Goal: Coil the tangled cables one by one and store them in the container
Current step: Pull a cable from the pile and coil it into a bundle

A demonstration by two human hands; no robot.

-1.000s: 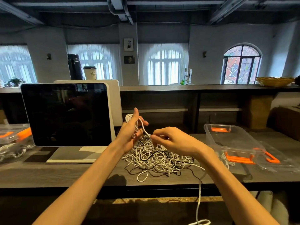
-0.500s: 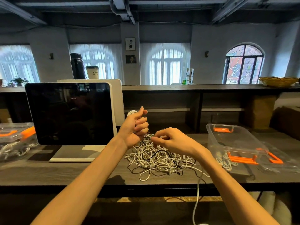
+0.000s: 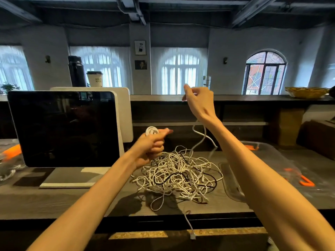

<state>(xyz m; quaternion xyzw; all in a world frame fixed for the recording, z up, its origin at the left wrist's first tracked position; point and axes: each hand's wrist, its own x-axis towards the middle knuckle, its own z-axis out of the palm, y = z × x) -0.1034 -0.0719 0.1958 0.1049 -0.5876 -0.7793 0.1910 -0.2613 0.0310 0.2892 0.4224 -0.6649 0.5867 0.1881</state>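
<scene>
Your left hand (image 3: 151,142) grips a small white coil (image 3: 152,131); your right hand (image 3: 198,98), raised high, pinches its free strand (image 3: 199,140). Below both hands lies the tangle (image 3: 178,173); a hard pull could tighten knots or drag the pile off the tabletop (image 3: 54,200).

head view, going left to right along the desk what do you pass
orange-handled lid at the left edge → dark monitor → left hand gripping a small white coil → tangled cable pile → clear container with orange latches, partly behind the right forearm
</scene>
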